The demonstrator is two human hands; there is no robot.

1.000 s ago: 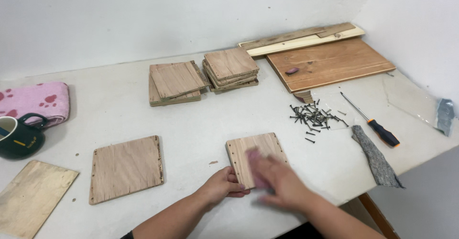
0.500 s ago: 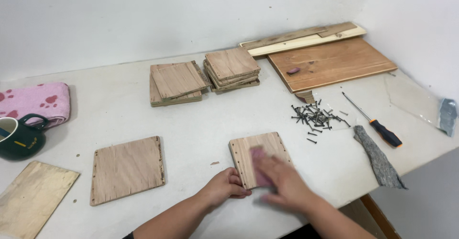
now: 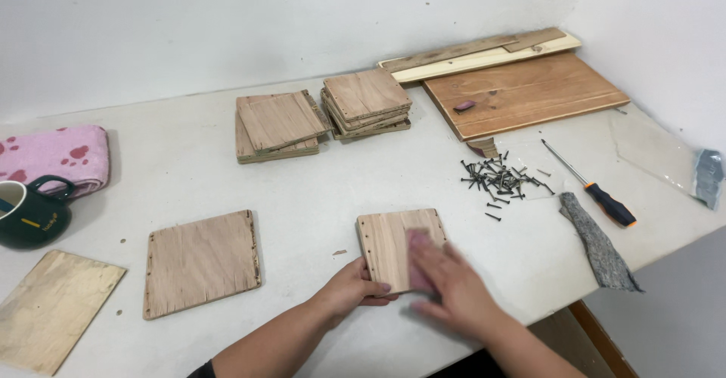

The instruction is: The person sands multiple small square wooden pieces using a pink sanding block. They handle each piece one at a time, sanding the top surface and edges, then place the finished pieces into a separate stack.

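Near the tabletop's [image 3: 302,196] front edge, the left hand [image 3: 349,291] grips the small plywood square [image 3: 389,243] while the right hand [image 3: 452,287] presses a pinkish sanding pad [image 3: 417,251] flat onto it.

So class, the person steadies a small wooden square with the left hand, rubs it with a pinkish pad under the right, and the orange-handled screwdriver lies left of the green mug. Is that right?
Not quite. The head view shows the screwdriver far to the right, beside the screws and grey cloth; the green mug sits at the left edge. The left hand does steady the wooden square while the right hand presses the pinkish pad.
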